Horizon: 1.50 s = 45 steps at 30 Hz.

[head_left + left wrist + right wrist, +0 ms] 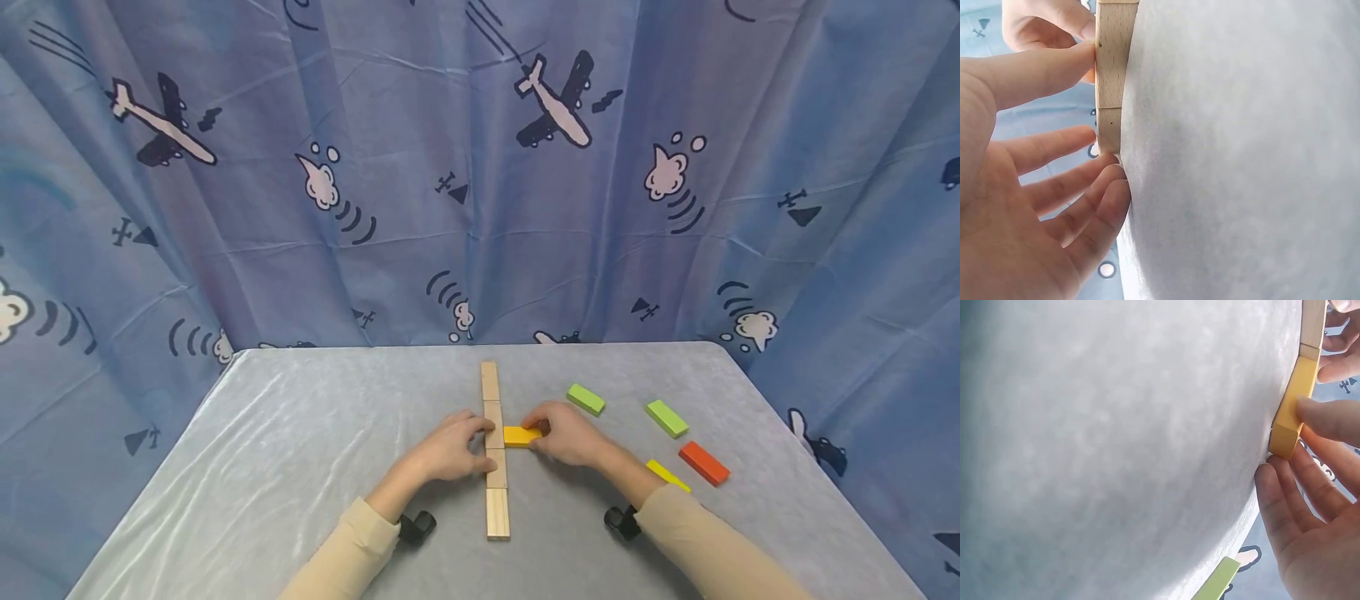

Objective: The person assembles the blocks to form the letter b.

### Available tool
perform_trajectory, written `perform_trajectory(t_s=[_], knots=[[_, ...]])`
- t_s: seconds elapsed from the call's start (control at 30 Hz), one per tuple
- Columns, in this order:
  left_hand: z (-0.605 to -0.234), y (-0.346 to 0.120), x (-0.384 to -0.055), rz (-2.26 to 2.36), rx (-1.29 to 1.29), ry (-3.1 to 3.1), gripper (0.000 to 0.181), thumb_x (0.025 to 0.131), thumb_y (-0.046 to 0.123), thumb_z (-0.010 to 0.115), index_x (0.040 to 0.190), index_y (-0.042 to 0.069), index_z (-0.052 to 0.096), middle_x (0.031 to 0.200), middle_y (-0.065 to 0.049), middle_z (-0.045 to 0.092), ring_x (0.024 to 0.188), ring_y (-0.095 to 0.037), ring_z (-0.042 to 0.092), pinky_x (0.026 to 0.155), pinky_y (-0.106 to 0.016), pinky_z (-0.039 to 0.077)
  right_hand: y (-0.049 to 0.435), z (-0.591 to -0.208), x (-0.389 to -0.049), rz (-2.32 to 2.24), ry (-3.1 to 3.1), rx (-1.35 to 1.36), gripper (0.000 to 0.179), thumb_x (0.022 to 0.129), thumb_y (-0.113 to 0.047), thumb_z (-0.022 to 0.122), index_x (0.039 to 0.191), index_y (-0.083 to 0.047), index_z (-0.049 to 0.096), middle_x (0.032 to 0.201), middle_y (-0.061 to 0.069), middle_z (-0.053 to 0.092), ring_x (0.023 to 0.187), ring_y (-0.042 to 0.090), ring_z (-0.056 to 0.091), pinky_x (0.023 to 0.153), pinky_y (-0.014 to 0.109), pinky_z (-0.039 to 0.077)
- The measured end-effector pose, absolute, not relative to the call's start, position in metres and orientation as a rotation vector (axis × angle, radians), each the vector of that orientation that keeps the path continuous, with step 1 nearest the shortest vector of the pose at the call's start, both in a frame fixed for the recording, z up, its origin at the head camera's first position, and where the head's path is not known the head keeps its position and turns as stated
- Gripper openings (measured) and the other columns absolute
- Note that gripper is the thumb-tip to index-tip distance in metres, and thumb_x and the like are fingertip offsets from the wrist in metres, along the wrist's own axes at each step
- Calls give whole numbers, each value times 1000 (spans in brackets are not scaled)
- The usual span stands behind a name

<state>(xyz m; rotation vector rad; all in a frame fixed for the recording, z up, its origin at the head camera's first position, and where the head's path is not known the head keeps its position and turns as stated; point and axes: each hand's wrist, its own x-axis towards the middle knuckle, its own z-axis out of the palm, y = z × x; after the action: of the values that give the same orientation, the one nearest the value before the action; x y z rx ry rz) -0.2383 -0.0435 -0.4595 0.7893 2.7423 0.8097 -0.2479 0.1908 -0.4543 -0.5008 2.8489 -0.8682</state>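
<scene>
Pale wooden blocks (497,510) lie end to end in a straight row that runs away from me. My left hand (452,447) is on the left of this row, thumb and forefinger spread and touching the middle blocks, its other fingers loosely extended. From the right, my right hand (572,433) pinches an orange-yellow block (517,437) between thumb and fingers. That block lies flat, square to the row, its far end against the wooden blocks. In the right wrist view the thumb rests on the orange-yellow block (1291,403); its meeting with the wood shows above.
To the right lie two green blocks (586,399) (667,418), a red block (704,463) and a yellow block (667,475) partly behind my right forearm. A pale cloth covers the table (337,417). Behind its far edge hangs a blue curtain (405,167) with printed aeroplanes.
</scene>
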Motion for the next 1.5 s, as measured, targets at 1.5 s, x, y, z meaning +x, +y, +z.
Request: perform_trajectory(t_s=[1.5], knots=[[-461,-43,-239,798,776,2734,57,86,31,81,135,8,62,119,-3,62,112,-21,56,96,-40,48,217,-432,-244,-947,2877,-517,26,92,-10,72,116,-1,73,112,10,71,103,27,64,86,43,55]])
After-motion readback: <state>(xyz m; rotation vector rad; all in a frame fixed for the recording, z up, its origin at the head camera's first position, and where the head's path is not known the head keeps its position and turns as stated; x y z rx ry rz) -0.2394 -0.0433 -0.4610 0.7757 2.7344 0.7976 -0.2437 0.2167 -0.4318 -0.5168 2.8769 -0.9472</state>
